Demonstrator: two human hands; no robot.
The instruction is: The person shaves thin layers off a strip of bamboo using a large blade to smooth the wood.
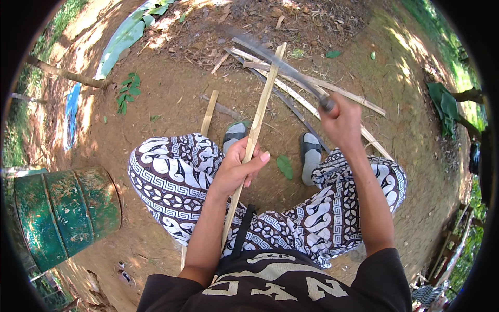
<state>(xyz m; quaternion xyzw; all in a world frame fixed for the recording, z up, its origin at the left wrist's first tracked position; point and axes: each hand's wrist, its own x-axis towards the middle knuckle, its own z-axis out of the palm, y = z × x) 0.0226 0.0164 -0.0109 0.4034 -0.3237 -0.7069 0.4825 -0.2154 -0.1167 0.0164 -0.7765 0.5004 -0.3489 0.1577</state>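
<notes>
Outdoors, bare dirt ground (174,106), dry litter at the far side, patchy sun. Left hand (239,166): fingers curled round a pale wooden stick (264,101), thumb laid across it; closed grip, below the stick's middle. Right hand (343,122): fist wrapped round the handle (327,103) of a knife (306,80); long blade, blurred, angled up-left toward the stick's upper part. Can't tell whether blade touches wood.

Stick sits between the knees, slanted, lower end down by the lap, upper end out over the ground. Looks light and stiff, probably dry; flat faces should grip fine, not slippery. Edges likely rough, so splinters possible; the thin upper end would likely flex or split first. Best hold: the lower part, where the left hand is, well clear of the blade. Knife likely heavier toward the blade; take it by the handle only.

Next out: patterned trousers (169,179) on bent legs, a green leaf (284,166) between the feet, a short stick (210,112) near the left foot. Beyond: loose wood strips (358,99) crossing each other, a dark thin strip (296,110) among them. Far left: rusty green barrel (67,216).
</notes>
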